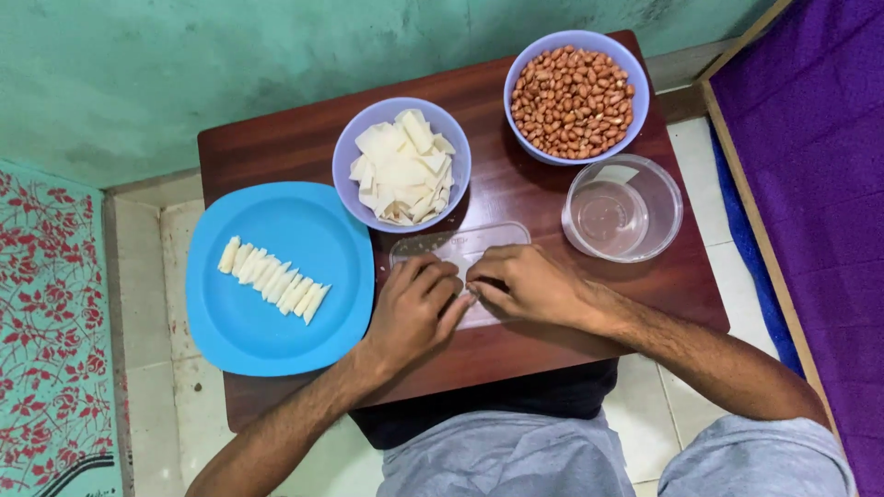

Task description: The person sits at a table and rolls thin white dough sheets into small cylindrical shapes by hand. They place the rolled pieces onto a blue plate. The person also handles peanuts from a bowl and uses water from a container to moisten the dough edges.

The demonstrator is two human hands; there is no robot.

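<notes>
White, thin pastry piece (pixel 471 293) pinched between the fingertips of both hands, just above a clear plastic lid (pixel 460 247) lying flat on the dark wooden table (pixel 276 147). Left hand (pixel 414 308) curled, fingers together on the piece's left end; right hand (pixel 525 285) closed on its right end, fingertips of the two hands touching. Mostly hidden by the fingers, so exact shape hard to tell. Probably light, soft and pliable, easily torn or squashed, perhaps a little tacky; best gripped gently at the edges with fingertips only, never squeezed across the middle. Behind the hands, a lilac bowl (pixel 354 147) of flat white pastry squares (pixel 403 167); further right, a second lilac bowl (pixel 635 101) full of brown peanuts (pixel 571 89), and beside it a clear round container (pixel 665 189), seemingly empty. To the left, a blue plate (pixel 276 322) overhanging the table edge, bearing a slanted row of finished white rolls (pixel 273 277), touching side by side.
</notes>
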